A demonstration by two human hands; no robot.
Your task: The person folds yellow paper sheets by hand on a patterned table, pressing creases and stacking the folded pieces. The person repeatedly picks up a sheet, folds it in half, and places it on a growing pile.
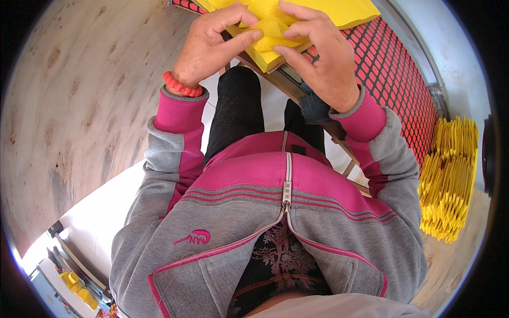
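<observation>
A piece of thin yellow paper (271,41), partly folded, lies between my hands at the top of the view. On its left side my left hand (209,42) grips it, thumb and forefinger curled close together. From the right, my right hand (330,59) holds its edge with the thumb below and the fingers bent over it. Under and behind it spreads a stack of flat yellow sheets (347,11), its near corner pointing toward me. My fingers cover part of the folds.
A red cloth with black netting pattern (389,69) covers the surface to the right. Beyond it stand bundles of folded yellow paper (449,180). A large plywood board (79,95) fills the left side. More yellow pieces (79,290) show at lower left.
</observation>
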